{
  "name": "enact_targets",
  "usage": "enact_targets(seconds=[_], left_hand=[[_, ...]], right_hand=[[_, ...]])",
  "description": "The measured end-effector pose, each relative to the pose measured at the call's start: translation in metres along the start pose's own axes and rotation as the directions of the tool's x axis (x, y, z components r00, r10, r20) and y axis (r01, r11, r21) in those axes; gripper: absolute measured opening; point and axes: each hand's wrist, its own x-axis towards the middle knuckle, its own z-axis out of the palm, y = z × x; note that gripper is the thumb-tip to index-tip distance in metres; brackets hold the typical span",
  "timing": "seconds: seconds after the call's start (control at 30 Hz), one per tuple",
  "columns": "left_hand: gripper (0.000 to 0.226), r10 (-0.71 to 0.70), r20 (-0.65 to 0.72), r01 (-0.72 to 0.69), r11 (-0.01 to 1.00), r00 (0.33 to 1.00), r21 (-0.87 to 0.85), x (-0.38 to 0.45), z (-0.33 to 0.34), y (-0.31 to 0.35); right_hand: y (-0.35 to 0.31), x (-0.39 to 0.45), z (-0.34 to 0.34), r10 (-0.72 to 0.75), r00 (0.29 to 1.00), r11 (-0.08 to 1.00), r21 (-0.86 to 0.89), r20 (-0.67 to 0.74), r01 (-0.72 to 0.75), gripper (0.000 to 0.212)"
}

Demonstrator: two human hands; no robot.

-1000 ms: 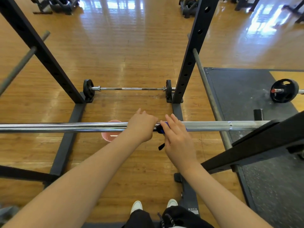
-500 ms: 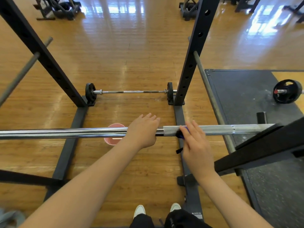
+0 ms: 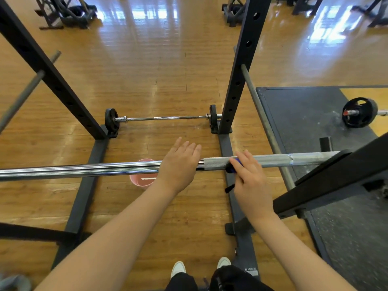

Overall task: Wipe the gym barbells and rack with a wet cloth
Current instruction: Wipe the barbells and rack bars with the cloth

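Head view: my right hand (image 3: 251,183) grip is curled over the blue cloth (image 3: 233,167), pressing it round the barbell (image 3: 270,160) on its knurled sleeve. My left hand (image 3: 178,164) rests on the bar with fingers straight and spread, no pinch, just steadying the smooth chrome shaft beside the sleeve's inner end. The bar's long axis runs straight across, left to right under both grips, and the unwiped sleeve stretches on to the right of the cloth toward the rack arm (image 3: 327,181). So the right hand is the nearer one for the next stroke, I judge: slide outward along the axis (cloth tail dangles below, mostly hidden). A pink bucket (image 3: 142,181) sits on the floor below my left grip.
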Motion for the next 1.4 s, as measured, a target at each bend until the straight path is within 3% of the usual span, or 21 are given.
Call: enact_targets(seconds=[0.07,0.13,0.3,0.47,0.53,0.67,0.8,0.9,1.0,1.13,1.23,1.33,1.4], left_hand=[[0.059,0.012,-0.077,-0.007,0.997,0.997,0.076,-0.002,0.001,0.014],[0.063,-0.026,-0.046,0.029,0.998,0.999,0.054,0.001,0.0,0.028],[0.045,-0.117,0.077,0.121,0.991,0.99,-0.05,0.011,-0.007,0.037],[0.029,-0.135,0.258,0.164,0.981,0.957,-0.098,0.018,-0.014,0.035],[0.026,-0.147,0.288,0.187,0.976,0.946,-0.115,0.023,-0.015,0.033],[0.022,-0.114,0.357,0.174,0.975,0.927,-0.14,0.029,-0.018,0.026],[0.028,-0.099,0.294,0.146,0.979,0.951,-0.142,0.024,-0.01,0.027],[0.058,-0.083,0.204,0.116,0.981,0.975,-0.156,0.021,-0.003,0.027],[0.076,-0.046,0.205,0.063,0.995,0.978,-0.077,0.02,-0.002,0.028],[0.08,-0.037,0.203,0.048,0.998,0.979,-0.051,0.019,-0.004,0.027],[0.079,-0.023,0.209,0.035,0.998,0.978,-0.051,0.02,-0.004,0.027],[0.077,-0.025,0.219,0.042,0.996,0.975,-0.075,0.02,-0.006,0.027],[0.076,-0.033,0.212,0.054,0.994,0.977,-0.092,0.019,-0.007,0.029]], right_hand=[[-0.005,0.003,0.003,0.038,0.999,0.999,0.013,-0.015,-0.038,0.037],[-0.017,0.009,0.007,0.054,0.998,0.998,0.031,-0.022,-0.053,0.035],[-0.019,0.012,0.005,0.013,0.996,0.999,0.028,0.087,-0.016,0.037],[0.011,0.012,-0.014,0.188,0.982,0.982,0.017,0.027,-0.189,0.035],[-0.004,0.017,-0.005,0.14,0.99,0.99,-0.027,0.033,-0.139,0.036],[-0.032,0.017,0.014,-0.099,0.986,0.993,-0.043,0.135,0.106,0.052],[0.006,0.009,-0.005,-0.047,0.997,0.996,-0.076,0.055,0.051,0.043],[0.008,0.01,-0.005,0.036,0.999,0.996,-0.08,-0.013,-0.036,0.038],[-0.02,0.011,0.014,-0.03,1.0,0.997,-0.077,0.002,0.031,0.04],[-0.013,0.009,0.013,-0.135,0.987,0.99,-0.037,0.082,0.139,0.044],[0.013,0.004,-0.005,-0.03,0.999,0.999,-0.043,0.024,0.031,0.043],[-0.001,0.012,0.0,0.124,0.991,0.992,0.006,-0.054,-0.123,0.035],[-0.023,0.018,0.012,0.095,0.994,0.995,0.005,-0.059,-0.095,0.031]])
